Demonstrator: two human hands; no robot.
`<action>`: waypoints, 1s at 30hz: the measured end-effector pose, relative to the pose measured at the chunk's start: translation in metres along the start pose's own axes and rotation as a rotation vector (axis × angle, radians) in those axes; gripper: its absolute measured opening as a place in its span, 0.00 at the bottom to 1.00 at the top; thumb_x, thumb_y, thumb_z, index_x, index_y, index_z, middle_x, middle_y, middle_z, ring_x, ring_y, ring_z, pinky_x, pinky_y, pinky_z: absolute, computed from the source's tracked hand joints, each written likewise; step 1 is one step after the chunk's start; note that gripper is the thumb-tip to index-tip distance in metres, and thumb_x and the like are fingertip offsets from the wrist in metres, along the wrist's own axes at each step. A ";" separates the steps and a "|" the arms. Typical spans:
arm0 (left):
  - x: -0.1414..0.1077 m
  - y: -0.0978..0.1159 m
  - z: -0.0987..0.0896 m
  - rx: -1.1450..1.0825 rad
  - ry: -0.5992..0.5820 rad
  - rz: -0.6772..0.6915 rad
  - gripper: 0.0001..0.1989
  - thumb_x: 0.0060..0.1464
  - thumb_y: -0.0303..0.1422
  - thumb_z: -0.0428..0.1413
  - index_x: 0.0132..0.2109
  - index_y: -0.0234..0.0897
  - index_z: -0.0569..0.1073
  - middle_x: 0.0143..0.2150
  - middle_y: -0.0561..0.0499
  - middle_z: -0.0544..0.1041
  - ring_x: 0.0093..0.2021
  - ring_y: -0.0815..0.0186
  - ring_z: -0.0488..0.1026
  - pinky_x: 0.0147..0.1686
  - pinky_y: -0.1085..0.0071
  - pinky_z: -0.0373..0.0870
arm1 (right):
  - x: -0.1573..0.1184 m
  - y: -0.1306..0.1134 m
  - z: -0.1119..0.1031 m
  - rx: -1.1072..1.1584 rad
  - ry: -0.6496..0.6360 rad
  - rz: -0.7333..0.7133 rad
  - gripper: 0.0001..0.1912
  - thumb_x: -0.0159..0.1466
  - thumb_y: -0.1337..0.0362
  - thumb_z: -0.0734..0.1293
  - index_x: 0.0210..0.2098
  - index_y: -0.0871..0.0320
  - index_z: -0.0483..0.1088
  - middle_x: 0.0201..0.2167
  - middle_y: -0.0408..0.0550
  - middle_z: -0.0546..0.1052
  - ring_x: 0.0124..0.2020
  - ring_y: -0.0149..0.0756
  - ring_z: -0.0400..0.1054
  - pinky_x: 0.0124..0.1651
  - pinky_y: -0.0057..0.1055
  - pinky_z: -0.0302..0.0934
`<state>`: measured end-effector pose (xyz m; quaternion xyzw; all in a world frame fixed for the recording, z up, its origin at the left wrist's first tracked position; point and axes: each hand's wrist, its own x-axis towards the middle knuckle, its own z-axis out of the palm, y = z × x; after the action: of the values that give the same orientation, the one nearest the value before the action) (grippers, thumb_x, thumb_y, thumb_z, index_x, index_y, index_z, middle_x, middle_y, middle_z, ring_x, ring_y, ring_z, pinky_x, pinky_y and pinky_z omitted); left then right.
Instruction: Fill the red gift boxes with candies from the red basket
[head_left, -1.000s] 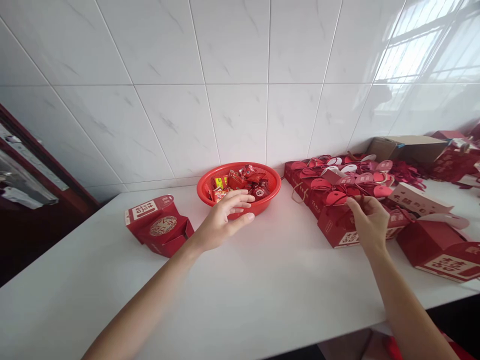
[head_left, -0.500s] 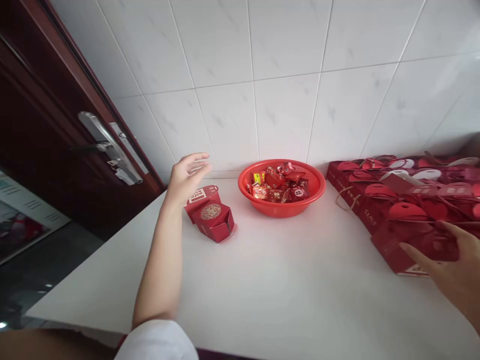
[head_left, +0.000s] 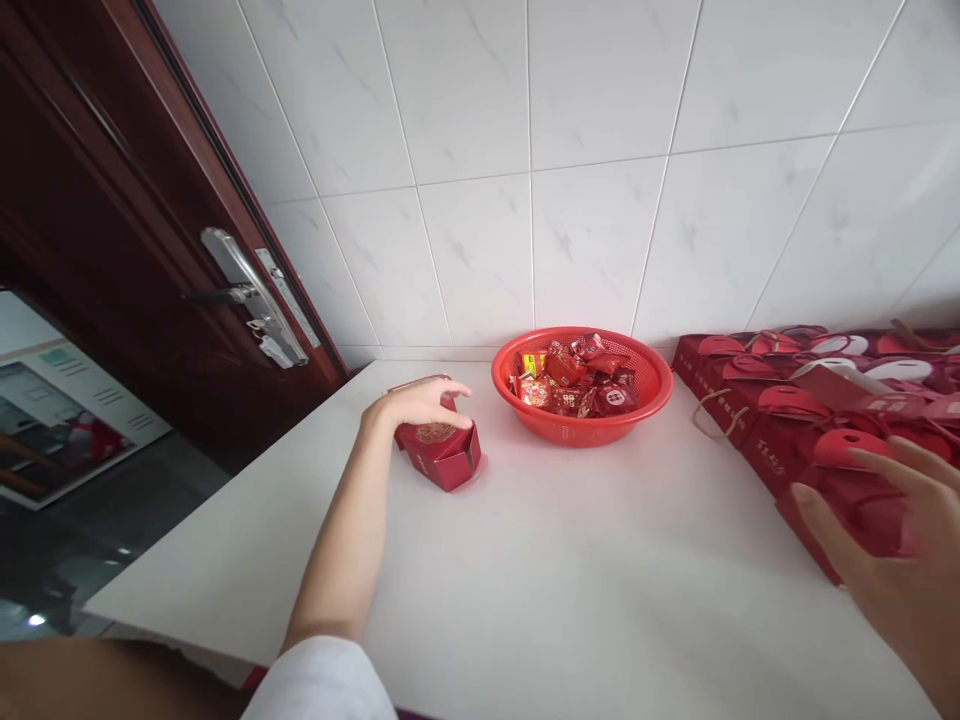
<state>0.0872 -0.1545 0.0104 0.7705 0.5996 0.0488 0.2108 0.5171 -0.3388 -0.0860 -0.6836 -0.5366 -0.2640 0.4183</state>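
My left hand hangs over a small red gift box, fingers curved and apart, partly covering its gold-printed top. Whether the fingertips touch the cardboard I cannot tell. Spread wide, my right hand is at the right edge, close to the near end of a large red carton packed with several small red gift boxes. Nothing shows in its grip. Between the hands, a red plastic basket holds several wrapped sweets in red, plus a yellow one.
Everything stands on a white table against a white tiled wall. A dark red door with a metal handle and hanging keys is at the left. A cord loop sticks out from the carton's side.
My left hand has come down over the small gift box. The right hand has drawn back from the box at the carton's near end and its fingers have spread. The view has shifted left.
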 end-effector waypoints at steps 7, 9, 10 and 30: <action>0.010 0.025 0.023 0.286 -0.169 -0.058 0.34 0.32 0.32 0.64 0.53 0.46 0.79 0.52 0.45 0.80 0.42 0.54 0.78 0.31 0.71 0.70 | 0.005 -0.067 0.023 0.367 -0.193 -0.319 0.18 0.68 0.55 0.64 0.56 0.50 0.68 0.59 0.57 0.71 0.58 0.52 0.70 0.56 0.49 0.69; 0.012 0.026 0.026 0.278 -0.188 -0.051 0.22 0.36 0.30 0.61 0.43 0.44 0.83 0.44 0.47 0.82 0.39 0.55 0.78 0.30 0.71 0.69 | 0.006 -0.082 0.031 0.439 -0.305 -0.368 0.17 0.68 0.57 0.64 0.56 0.50 0.67 0.60 0.57 0.71 0.59 0.51 0.70 0.55 0.49 0.70; 0.011 0.028 0.026 0.246 -0.203 -0.024 0.18 0.38 0.30 0.59 0.39 0.43 0.83 0.40 0.48 0.83 0.37 0.56 0.78 0.31 0.70 0.69 | 0.007 -0.089 0.033 0.477 -0.360 -0.378 0.17 0.69 0.58 0.64 0.56 0.50 0.67 0.60 0.57 0.71 0.58 0.51 0.70 0.55 0.48 0.70; -0.007 0.102 0.084 -0.509 0.106 0.541 0.11 0.47 0.22 0.53 0.34 0.37 0.78 0.36 0.50 0.83 0.38 0.61 0.80 0.39 0.68 0.76 | 0.029 -0.151 0.042 0.870 -0.699 -0.294 0.12 0.54 0.74 0.62 0.35 0.53 0.63 0.53 0.53 0.73 0.47 0.45 0.72 0.43 0.41 0.69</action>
<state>0.2048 -0.2035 -0.0253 0.8204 0.3532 0.2899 0.3437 0.3780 -0.2771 -0.0403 -0.4136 -0.7916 0.1670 0.4177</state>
